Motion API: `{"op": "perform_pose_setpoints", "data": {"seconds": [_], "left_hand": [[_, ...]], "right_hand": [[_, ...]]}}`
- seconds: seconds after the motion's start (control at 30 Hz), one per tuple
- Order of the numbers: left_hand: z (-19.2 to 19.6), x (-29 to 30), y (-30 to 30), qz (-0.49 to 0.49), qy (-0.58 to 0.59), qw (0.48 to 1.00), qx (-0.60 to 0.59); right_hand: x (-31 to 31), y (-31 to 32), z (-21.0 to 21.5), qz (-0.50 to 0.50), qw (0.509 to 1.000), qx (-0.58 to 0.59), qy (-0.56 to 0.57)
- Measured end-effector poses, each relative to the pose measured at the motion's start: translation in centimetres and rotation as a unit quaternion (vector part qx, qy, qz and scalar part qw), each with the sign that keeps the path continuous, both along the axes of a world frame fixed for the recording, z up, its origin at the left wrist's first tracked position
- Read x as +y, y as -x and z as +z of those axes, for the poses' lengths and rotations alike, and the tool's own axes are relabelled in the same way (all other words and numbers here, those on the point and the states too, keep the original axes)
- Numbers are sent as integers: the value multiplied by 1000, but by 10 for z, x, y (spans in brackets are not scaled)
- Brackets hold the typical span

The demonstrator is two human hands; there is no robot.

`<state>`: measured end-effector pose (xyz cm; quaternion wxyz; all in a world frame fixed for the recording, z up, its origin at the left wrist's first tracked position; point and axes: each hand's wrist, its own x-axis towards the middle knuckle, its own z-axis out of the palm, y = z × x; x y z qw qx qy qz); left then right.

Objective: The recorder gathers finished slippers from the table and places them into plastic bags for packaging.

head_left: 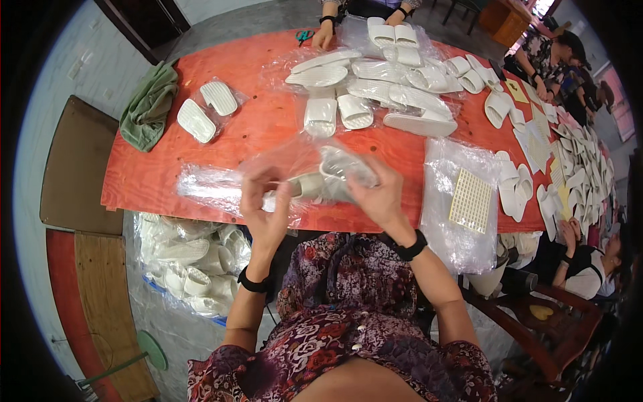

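Over the near edge of the red table, my right hand is closed around a white slipper that tilts toward the middle. A second pale slipper lies just left of it, partly covered by clear film. My left hand pinches a clear plastic bag, which spreads up and right toward the slippers. The film is blurred, so I cannot tell how far the slippers are inside it. Flattened clear plastic lies on the table beside my left hand.
Bagged white slippers are heaped across the table, with one bagged pair near a green cloth. Clear bags under a yellow sticker sheet overhang the right edge. More slippers fill a sack below. A co-worker's hand rests opposite.
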<state>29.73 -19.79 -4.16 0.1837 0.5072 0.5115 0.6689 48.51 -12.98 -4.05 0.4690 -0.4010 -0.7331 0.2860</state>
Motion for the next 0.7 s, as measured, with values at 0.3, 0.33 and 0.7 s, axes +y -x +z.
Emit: {"op": "perform_pose_setpoints", "data": {"seconds": [0.3,0.33,0.7], "left_hand": [[-35,9,22,-109,170,973,-116],[-34,9,20,-141,242,957,-72],[-104,65,20,-153,235,954,-109]], "right_hand": [[24,-49,20,39,959,198,197],[28,-55,12,49,946,210,244],[76,-71,-66,107,933,139,316]]}}
